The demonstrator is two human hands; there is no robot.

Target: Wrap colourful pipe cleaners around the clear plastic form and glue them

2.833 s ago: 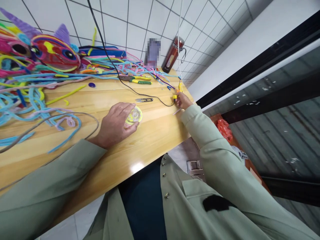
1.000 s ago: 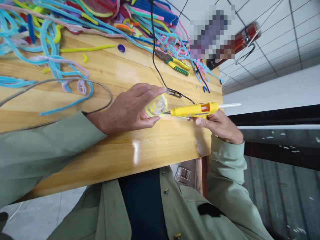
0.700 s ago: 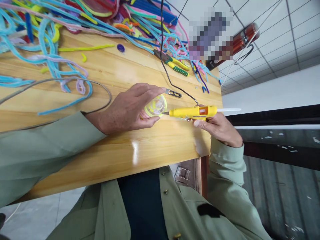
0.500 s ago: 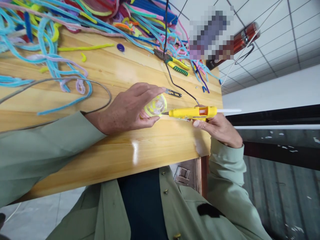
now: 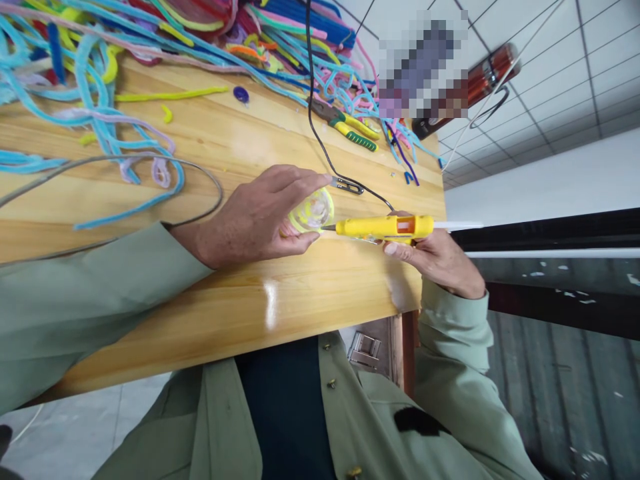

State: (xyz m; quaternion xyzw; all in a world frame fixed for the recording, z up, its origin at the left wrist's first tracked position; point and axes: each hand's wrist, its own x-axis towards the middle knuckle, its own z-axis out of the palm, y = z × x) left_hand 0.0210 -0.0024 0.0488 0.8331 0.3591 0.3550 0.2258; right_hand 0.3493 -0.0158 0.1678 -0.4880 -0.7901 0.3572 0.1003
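My left hand (image 5: pixel 265 213) is closed around a small round cup-like piece (image 5: pixel 314 212), yellow-rimmed with whitish stuff inside; its far side is hidden by my fingers. In my right hand (image 5: pixel 437 257) is a yellow hot glue gun (image 5: pixel 385 228), a white glue stick jutting from its back end. The gun's nozzle points left and sits at the lower right rim of the round piece; whether it touches I cannot tell. Just beyond my left fingertips lie thread snips (image 5: pixel 349 185), partly under the gun's black cord (image 5: pixel 320 143).
Pliers (image 5: pixel 345 125) with yellow-green handles lie farther back. Tangled pipe cleaners (image 5: pixel 97 100) cover the back and left of the wooden table (image 5: pixel 240 293). A grey cable (image 5: pixel 130 158) loops at left. A red-brown flask (image 5: pixel 490 70) lies beyond the table's right corner.
The black cord has swung to the left and now crosses the snips. The glue gun has shifted very slightly left. My left hand and the round piece have stayed put.
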